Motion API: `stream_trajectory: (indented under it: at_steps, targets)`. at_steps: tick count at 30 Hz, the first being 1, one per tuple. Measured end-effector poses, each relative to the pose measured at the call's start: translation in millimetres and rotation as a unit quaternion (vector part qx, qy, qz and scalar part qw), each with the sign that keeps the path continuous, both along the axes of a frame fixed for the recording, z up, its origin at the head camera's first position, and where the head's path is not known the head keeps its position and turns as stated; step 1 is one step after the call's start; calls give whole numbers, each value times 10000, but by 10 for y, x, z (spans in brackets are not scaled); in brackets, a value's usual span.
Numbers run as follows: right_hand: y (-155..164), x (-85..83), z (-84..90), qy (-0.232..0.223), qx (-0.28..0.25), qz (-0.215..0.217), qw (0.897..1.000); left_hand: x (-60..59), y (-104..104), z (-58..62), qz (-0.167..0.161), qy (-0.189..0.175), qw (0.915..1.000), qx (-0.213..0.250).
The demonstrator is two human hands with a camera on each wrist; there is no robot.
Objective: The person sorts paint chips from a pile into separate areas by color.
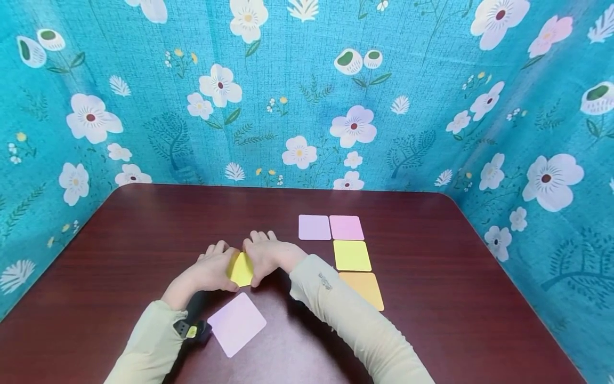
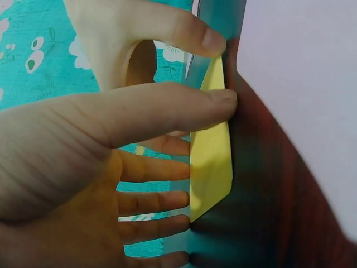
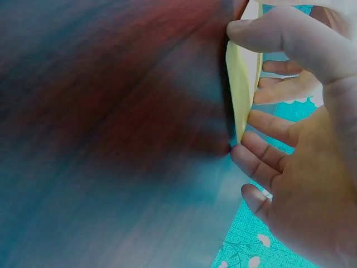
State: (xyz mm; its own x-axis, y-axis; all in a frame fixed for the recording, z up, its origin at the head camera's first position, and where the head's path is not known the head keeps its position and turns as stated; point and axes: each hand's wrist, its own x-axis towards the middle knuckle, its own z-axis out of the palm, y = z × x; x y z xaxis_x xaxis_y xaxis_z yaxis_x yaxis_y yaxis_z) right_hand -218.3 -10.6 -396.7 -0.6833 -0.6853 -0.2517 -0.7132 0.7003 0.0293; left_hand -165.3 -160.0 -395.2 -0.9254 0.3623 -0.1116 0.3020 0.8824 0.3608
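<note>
In the head view, a small yellow square paper card (image 1: 241, 269) is held between the left hand (image 1: 213, 269) and the right hand (image 1: 268, 256), low over the dark red wooden bench (image 1: 144, 240). A lilac square card (image 1: 236, 323) lies just in front.

In the left wrist view, the yellow card (image 2: 211, 167) is pinched between thumb and fingertips (image 2: 220, 100).

In the right wrist view, its edge (image 3: 242, 84) is gripped by the thumb and fingers (image 3: 262, 125).

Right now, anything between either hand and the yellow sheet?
No. Both the left hand and right hand already hold the yellow sheet directly, thumbs and fingers on it in both wrist views. The loose lilac sheet lies nearer the person, apart from them.
</note>
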Motion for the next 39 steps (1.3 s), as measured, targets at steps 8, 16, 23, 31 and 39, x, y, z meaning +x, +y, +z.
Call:
stream_trajectory:
  at_steps: [8,16,23,31,39]
  targets:
    - [182,51,23,-9,-214,-34,9998,-22,106,17,-67,-87,9999,-47]
    - [456,50,58,-175,-508,-299,9981,-80,242,20,-305,27,9994,-152]
    - [745,38,120,-422,-843,-466,9945,-165,474,63,-473,-107,9988,-110]
    - [1115,57,188,-272,-1057,-643,9919,-223,774,38,-679,322,9971,-118]
    - [1453,49,230,-232,-1106,-965,9889,-253,1075,66,-830,672,9942,-91]
